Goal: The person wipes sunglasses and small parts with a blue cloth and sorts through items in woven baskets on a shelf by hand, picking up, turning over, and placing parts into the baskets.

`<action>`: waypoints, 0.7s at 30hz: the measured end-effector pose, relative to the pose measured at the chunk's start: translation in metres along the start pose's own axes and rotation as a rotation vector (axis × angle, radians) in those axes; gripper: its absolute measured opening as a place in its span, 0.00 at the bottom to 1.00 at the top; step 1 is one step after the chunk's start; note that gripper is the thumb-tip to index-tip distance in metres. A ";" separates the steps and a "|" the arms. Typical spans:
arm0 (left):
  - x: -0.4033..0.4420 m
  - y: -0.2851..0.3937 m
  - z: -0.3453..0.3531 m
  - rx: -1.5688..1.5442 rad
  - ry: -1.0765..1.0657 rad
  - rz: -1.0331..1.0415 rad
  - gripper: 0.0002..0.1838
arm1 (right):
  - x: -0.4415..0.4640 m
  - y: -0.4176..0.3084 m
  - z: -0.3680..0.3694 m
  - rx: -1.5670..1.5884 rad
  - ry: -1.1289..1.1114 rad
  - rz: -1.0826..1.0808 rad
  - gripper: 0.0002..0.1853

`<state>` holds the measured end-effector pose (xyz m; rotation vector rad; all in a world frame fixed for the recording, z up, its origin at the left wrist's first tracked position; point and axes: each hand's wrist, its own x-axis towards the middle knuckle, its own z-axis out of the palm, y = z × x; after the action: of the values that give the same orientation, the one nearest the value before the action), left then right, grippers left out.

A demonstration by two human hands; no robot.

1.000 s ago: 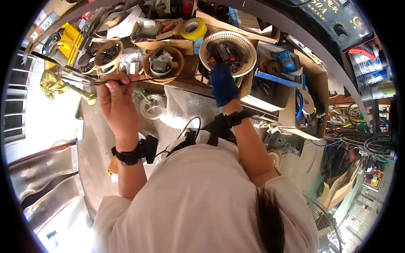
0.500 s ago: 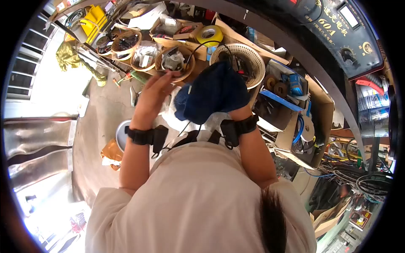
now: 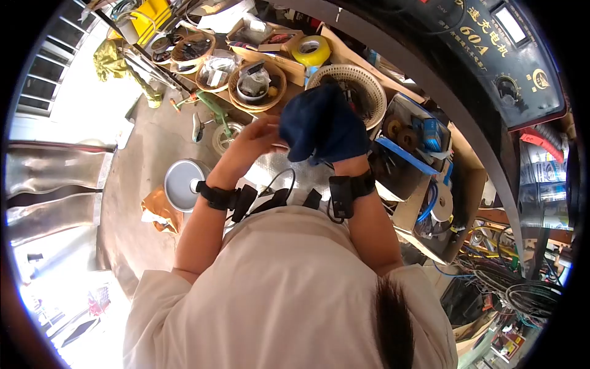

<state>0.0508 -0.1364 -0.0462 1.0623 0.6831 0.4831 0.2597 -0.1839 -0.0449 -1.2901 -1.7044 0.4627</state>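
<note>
A dark blue cloth item [image 3: 322, 126], bunched and soft, covers most of my right hand [image 3: 351, 165]. Only the wrist end of that hand shows, so its fingers are hidden inside or behind the fabric; the cloth is held up in front of my body. At the cloth's left edge is my left hand [image 3: 258, 141], fingers stretched out, the tips reaching the fabric. Below the hands lies clear bubble wrap [image 3: 292, 169]. A thin black cable [image 3: 289, 173] loops near my waist.
Ahead stand a wicker basket [image 3: 281, 92] with small parts, a yellow tape roll [image 3: 311, 50] and a white plastic basket [image 3: 376, 86]. Cardboard boxes [image 3: 466, 230] are at right, beneath a charger [image 3: 501, 67]. A grey round basin [image 3: 182, 190] sits on the floor at left.
My left hand has moved right and down to the edge of the blue cloth. The cloth has shifted slightly right, and the view has turned a little.
</note>
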 end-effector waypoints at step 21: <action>-0.021 0.001 -0.019 0.659 0.289 0.607 0.24 | 0.005 -0.030 0.009 -0.218 0.256 0.226 0.05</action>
<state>0.0225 -0.1383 -0.0456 1.8642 0.7930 0.9867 0.2358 -0.1886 -0.0250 -1.6363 -1.4300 0.2311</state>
